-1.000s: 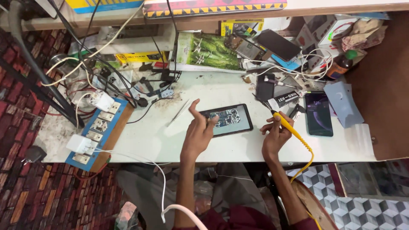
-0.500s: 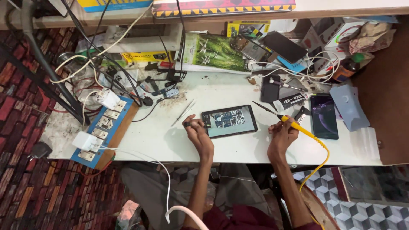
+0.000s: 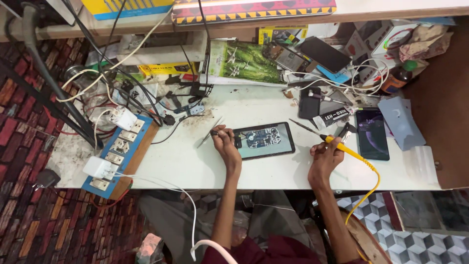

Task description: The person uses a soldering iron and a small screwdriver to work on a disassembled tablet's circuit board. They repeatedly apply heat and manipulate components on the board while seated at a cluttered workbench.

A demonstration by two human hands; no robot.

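Note:
An opened phone lies flat in the middle of the white workbench, its circuit board exposed. My left hand rests at the phone's left edge, fingers curled on a small dark part beside metal tweezers. My right hand grips a yellow-handled soldering iron. Its tip points up-left and hangs above the table to the right of the phone, apart from it. A yellow cable runs from the handle down past the table's edge.
A blue power strip with white plugs sits at the left edge among tangled cables. To the right lie a dark phone, a pale blue phone cover and small parts. Boxes, more phones and a bottle crowd the back.
My left hand drew back from the top of the phone to its left edge and curled by the tweezers. My right hand lifted the soldering iron up and to the right, away from the phone.

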